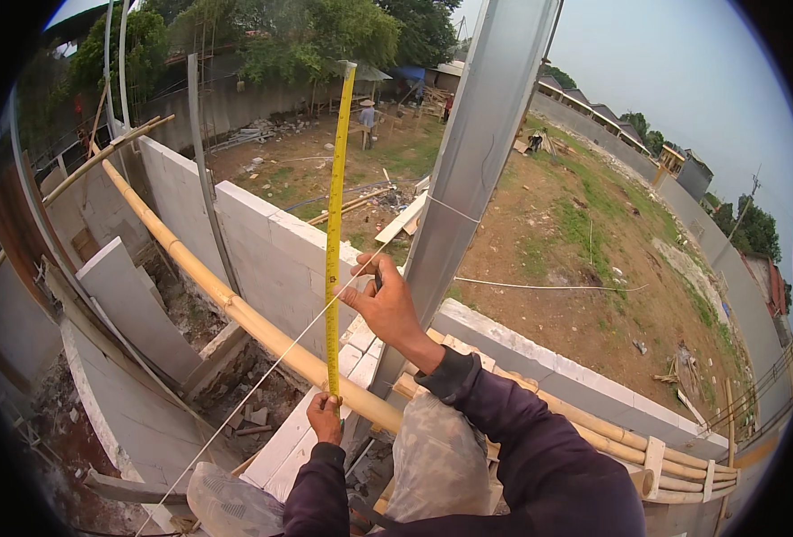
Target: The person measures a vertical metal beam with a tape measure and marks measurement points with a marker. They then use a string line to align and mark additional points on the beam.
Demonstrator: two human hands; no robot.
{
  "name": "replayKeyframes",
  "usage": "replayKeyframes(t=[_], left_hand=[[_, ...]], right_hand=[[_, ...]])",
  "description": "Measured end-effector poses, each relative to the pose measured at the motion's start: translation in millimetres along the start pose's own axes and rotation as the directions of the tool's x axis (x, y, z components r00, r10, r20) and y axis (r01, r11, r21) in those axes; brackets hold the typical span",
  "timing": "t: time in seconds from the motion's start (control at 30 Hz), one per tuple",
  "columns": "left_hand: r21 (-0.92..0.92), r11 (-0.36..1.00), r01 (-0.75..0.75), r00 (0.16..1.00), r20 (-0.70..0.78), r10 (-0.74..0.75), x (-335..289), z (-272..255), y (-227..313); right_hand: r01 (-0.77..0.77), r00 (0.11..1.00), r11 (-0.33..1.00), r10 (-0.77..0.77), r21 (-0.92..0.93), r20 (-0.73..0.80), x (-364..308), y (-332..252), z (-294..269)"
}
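A yellow tape measure blade [334, 201] stands nearly upright in front of me, its metal tip raised high. My left hand [325, 418] is closed around the blade's lower end; the case is not visible. My right hand [387, 304] is beside the blade at mid-height, fingers curled, with a small dark thing partly showing between them. A taut white string [275, 364] crosses behind the blade, passes at my right fingertips and runs up to a grey metal post [472, 148], around which a loop is tied.
Bamboo poles [208, 282] run beneath and beside me. Pale block walls [280, 237] stand left and right, with rubble [253, 416] below on the left. A white board [403, 217] lies beyond the wall. A person in a hat [368, 121] stands far off in the yard.
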State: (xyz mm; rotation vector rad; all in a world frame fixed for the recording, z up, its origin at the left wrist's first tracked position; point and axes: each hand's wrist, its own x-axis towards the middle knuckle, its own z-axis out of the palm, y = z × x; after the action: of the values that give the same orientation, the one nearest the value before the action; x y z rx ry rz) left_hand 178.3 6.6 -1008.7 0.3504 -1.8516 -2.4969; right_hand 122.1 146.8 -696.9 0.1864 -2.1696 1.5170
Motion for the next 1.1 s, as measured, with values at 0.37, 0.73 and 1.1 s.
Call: replayKeyframes(t=[0.37,0.73,1.1], left_hand=[[0.514,0.852,-0.106,0.969,-0.14,0.204,-19,-45,-43],[0.773,0.632,0.059,0.945,-0.247,0.214,-86,-80,-174],[0.446,0.773,-0.451,0.891,0.276,0.36,-40,62,-24]], right_hand=[[0.045,0.96,0.989,-0.081,0.138,0.267,29,14,38],[-0.2,0.582,0.98,0.105,0.017,0.806,-47,28,-34],[0.138,0.982,0.99,-0.14,0.026,0.124,34,-128,-147]])
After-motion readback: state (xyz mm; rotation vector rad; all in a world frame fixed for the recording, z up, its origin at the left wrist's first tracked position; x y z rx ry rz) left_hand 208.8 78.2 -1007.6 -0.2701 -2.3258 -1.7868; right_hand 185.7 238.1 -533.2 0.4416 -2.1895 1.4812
